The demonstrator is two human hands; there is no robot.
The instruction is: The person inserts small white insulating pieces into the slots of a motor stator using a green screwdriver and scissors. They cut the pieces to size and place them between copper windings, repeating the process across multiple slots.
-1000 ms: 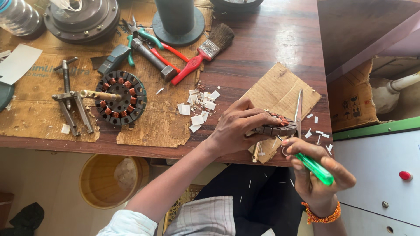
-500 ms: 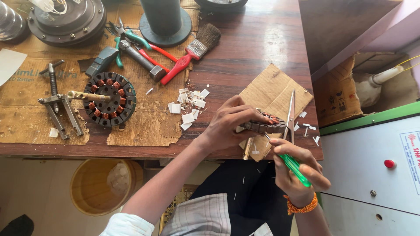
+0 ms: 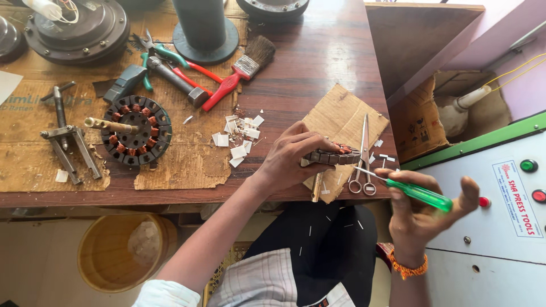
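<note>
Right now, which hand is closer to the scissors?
Left. The left hand holds the motor core right beside the scissors; the right hand, holding the green screwdriver, sits farther off.

A small wound stator (image 3: 333,156), dark metal with copper coils showing at its top, is lying on its side on a scrap of brown cardboard (image 3: 341,119) at the desk (image 3: 318,62) edge. A green-handled screwdriver (image 3: 412,190) is pointing its thin shaft leftward, its tip reaching just beside the stator.
</note>
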